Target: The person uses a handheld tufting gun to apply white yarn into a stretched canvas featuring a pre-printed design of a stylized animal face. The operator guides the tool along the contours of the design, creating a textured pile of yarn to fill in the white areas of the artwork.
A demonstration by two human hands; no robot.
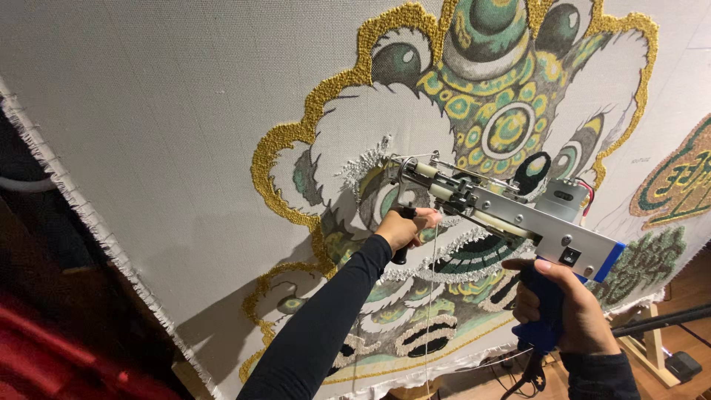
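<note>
A silver and blue tufting gun points its needle at a stretched grey cloth bearing a tufted lion-head design in gold, green and white. My left hand grips the gun's black front handle, its arm in a black sleeve. Around the blue rear grip closes my right hand. The needle tip touches the cloth beside a patch of silver-white loops. A thin yarn strand hangs down from the gun.
The cloth's frayed left edge runs diagonally, with dark space and something red beyond it. A second green and gold motif sits at far right. A wooden frame leg and cables show at lower right.
</note>
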